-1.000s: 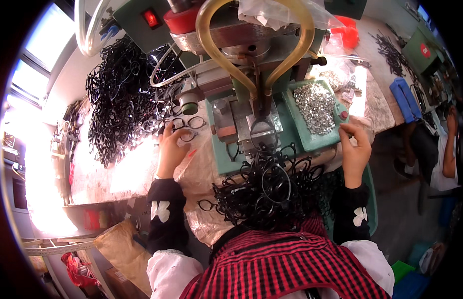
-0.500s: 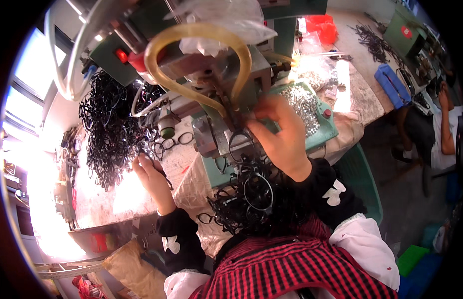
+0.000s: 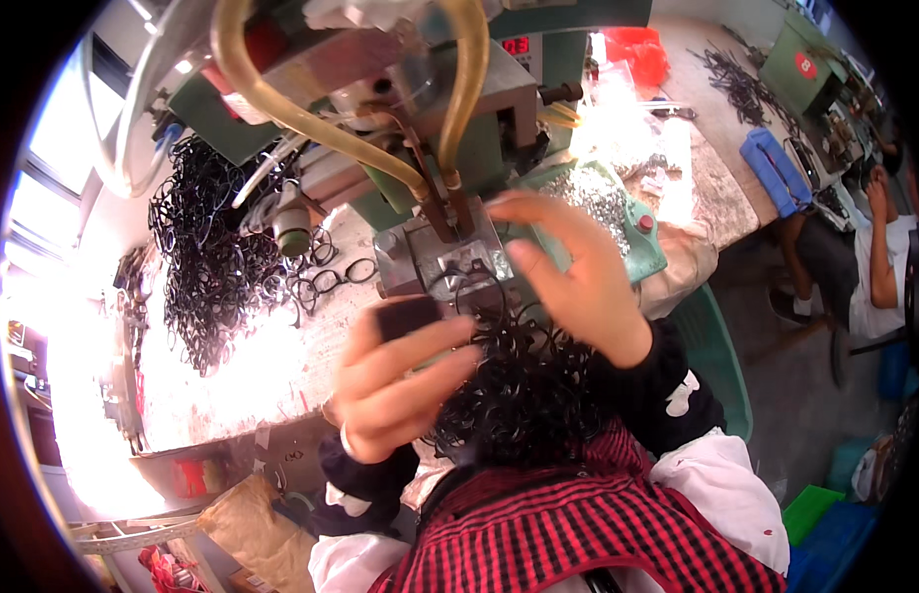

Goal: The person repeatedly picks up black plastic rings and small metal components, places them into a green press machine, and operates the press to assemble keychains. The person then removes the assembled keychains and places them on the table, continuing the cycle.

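Note:
My left hand, blurred by motion, has come up to the near left side of a metal fixture on the bench machine. A dark block-like patch lies at its fingers; whether it is a finger cover or something held is unclear. A black eyeglass frame rests at the front of the fixture, under the brown metal jaws. My right hand is at the fixture's right side, thumb and forefinger apart with nothing seen between them. Below both hands, a heap of black eyeglass frames lies against my checked apron.
Yellow hoses loop down to the jaws. Another heap of black frames is at left, with loose frames beside it. A green tray of small silver pieces stands right. A person sits far right.
My left hand has moved right from the loose frames to the fixture; the frame it had is no longer plainly seen in it. My right hand has drawn slightly away from the jaws, fingers spreading.

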`<act>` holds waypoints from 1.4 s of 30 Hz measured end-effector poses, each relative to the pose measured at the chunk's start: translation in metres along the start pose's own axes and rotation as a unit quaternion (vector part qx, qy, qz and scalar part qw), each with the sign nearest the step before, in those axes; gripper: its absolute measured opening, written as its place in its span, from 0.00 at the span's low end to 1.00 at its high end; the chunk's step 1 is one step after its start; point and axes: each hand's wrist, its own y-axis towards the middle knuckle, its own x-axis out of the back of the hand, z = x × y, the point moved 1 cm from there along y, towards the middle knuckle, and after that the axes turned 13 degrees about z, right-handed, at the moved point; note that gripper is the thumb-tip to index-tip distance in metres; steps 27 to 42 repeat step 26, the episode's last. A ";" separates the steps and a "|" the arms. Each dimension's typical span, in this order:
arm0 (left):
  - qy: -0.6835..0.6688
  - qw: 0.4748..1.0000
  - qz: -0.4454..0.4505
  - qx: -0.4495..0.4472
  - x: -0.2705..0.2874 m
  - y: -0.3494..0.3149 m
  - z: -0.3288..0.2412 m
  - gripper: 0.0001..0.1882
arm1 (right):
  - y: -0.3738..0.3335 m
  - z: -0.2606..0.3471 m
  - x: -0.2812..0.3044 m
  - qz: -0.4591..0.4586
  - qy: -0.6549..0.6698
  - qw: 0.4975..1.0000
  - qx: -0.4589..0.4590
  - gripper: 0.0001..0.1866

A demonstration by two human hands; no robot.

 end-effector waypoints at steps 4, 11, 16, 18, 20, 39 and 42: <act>0.066 0.995 0.072 -0.009 -0.020 0.007 0.007 0.17 | -0.034 -0.079 0.031 -0.006 -0.391 0.912 -0.126 0.11; 0.074 0.994 0.078 0.000 -0.016 0.003 0.006 0.19 | -0.042 -0.096 0.028 -0.054 -0.350 0.933 -0.068 0.04; 0.004 0.997 0.027 0.073 -0.036 -0.021 -0.011 0.23 | -0.051 -0.092 0.035 -0.116 -0.292 0.944 -0.103 0.06; 0.101 0.986 -0.018 0.128 -0.023 -0.047 -0.025 0.20 | -0.063 -0.098 0.041 -0.187 -0.018 0.965 -0.182 0.05; 0.148 0.947 -0.169 0.228 -0.004 -0.070 -0.025 0.16 | -0.071 -0.103 0.048 -0.225 0.164 0.938 -0.207 0.08; 0.147 0.913 -0.090 0.370 0.035 -0.090 0.073 0.08 | -0.047 -0.121 0.025 -0.177 0.196 0.944 -0.195 0.13; 0.147 0.913 -0.090 0.370 0.035 -0.090 0.073 0.08 | -0.047 -0.121 0.025 -0.177 0.196 0.944 -0.195 0.13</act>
